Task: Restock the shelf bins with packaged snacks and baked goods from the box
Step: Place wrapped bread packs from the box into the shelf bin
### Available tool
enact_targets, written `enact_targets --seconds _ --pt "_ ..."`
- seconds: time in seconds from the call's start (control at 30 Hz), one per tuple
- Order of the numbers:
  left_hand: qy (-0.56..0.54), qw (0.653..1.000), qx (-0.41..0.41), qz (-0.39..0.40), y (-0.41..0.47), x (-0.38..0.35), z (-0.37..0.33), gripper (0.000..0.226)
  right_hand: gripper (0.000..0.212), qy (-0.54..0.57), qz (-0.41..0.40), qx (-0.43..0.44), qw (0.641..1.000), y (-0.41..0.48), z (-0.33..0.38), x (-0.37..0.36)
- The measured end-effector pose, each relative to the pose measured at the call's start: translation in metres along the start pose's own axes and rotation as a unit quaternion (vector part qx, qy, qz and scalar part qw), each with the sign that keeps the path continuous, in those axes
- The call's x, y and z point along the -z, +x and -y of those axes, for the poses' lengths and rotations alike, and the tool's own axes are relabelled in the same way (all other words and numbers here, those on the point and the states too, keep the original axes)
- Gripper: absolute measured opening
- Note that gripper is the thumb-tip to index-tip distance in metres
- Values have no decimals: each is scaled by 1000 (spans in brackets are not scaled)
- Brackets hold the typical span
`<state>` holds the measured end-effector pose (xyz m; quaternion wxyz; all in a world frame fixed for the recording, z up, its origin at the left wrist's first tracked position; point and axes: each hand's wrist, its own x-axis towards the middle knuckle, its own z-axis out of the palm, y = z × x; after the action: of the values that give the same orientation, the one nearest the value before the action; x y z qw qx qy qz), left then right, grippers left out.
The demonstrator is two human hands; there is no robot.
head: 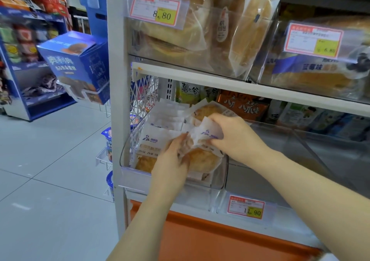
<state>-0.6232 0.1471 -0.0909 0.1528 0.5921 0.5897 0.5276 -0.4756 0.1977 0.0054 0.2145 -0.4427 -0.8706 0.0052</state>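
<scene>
My right hand pinches the crinkly top of the pastry pack. My left hand holds its side, in the clear bin. It looks light and squishy, so I hold the wrapper edges.

Pale grey floor tiles fill the lower left of the frame. At the far left stands a blue display stand stocked with blurred colourful packets. Right of it, a blue cookie carton sits tilted in a white holder. Lower, at centre left, a white wire rack carries a blue-lidded cup. A red-bordered upper price tag reads 8.80; a lower price tag at lower right reads 11.90. An orange panel runs along the bottom.
</scene>
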Motion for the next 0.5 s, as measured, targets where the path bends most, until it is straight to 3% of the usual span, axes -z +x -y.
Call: enact_targets --seconds 0.1,0.23,0.3,0.4,0.43,0.5 --pt "131 991 23 -23 0 -4 6 62 48 -22 -39 31 999 2 11 -13" --pt "218 974 56 14 -4 -8 11 62 60 33 19 60 997 -1 1 -32" --pt "254 966 47 17 -4 -9 10 57 53 62 -73 40 995 -6 -12 -32" --pt "274 961 29 8 -4 -10 7 54 52 134 -248 -137 950 -9 -35 -30" --pt "272 962 27 5 -4 -10 7 54 54 191 -271 -218 918 -6 -43 -30" --pt "268 963 27 5 -3 -10 8 54 51 323 -228 -357 847 5 -57 -33"
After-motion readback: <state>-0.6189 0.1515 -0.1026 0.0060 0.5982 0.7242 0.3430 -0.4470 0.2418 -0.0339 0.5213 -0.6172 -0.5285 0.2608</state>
